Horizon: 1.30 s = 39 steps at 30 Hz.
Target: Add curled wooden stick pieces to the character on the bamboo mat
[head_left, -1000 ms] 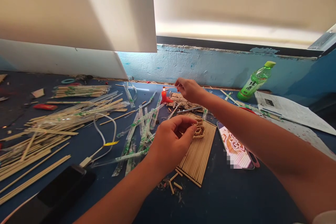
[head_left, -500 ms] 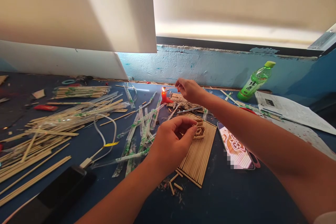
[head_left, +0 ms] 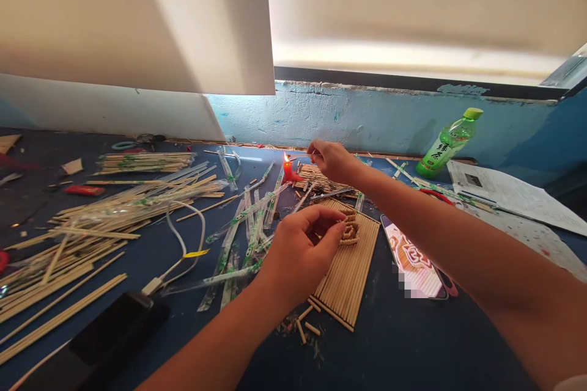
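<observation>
My right hand (head_left: 334, 160) is closed on a thin pale stick (head_left: 300, 154), whose far end is at the flame of a short red candle (head_left: 288, 172). Over a flat panel of wooden sticks (head_left: 351, 281) laid side by side, my left hand (head_left: 305, 253) is closed, thumb and forefinger pinched together. What lies between those fingertips is hidden or too small to make out. Right beside them, a curled shape of small beige pieces (head_left: 351, 233) rests on the panel, partly covered by the fingers.
Bundles of chopsticks (head_left: 147, 162) and torn plastic wrappers (head_left: 229, 244) spread over the left. A power bank (head_left: 110, 324) with a white cable (head_left: 202, 220) lies at front left. To the right are a lit phone (head_left: 413, 256), papers (head_left: 513, 195) and a green bottle (head_left: 447, 143).
The stick's tip appears slightly closer to the candle flame. My left hand keeps its pinch over the panel, almost still. The whole view has shifted a little.
</observation>
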### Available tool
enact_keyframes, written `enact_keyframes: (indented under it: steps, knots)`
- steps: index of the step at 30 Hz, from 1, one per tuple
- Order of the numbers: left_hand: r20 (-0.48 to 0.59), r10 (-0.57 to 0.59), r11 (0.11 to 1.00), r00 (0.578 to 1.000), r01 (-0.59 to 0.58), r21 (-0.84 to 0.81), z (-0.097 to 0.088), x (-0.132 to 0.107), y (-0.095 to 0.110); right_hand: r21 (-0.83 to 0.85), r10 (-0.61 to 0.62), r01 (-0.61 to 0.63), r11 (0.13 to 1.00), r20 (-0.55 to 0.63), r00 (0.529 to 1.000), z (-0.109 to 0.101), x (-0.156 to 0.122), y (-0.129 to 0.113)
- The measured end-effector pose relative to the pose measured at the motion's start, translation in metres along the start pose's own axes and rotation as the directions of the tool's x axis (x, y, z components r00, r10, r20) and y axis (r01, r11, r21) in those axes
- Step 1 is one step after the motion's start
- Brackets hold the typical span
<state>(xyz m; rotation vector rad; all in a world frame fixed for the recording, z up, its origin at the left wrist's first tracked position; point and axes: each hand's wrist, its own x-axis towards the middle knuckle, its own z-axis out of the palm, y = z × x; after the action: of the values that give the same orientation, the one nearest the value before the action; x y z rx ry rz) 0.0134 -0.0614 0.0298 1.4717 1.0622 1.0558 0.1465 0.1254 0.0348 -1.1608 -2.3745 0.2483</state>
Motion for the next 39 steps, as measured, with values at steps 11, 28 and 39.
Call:
enact_keyframes:
  steps: [11, 28, 39]
  knots:
    - [0.016, -0.025, 0.994, 1.0, 0.024, 0.106, -0.006, 0.001, 0.008, 0.136, 0.104, -0.098, 0.986, -0.038, 0.994, -0.003, -0.017, -0.001]
    - [-0.298, 0.051, 0.976, 0.953, 0.016, 0.216, -0.022, 0.014, 0.004, 0.835, 0.292, -0.435, 0.337, 0.347, 0.892, -0.027, -0.179, -0.013]
    - [-0.345, 0.044, 0.992, 0.938, -0.002, 0.122, -0.015, 0.016, -0.004, 0.801, 0.225, -0.438, 0.408, 0.377, 0.898, -0.03, -0.18, -0.029]
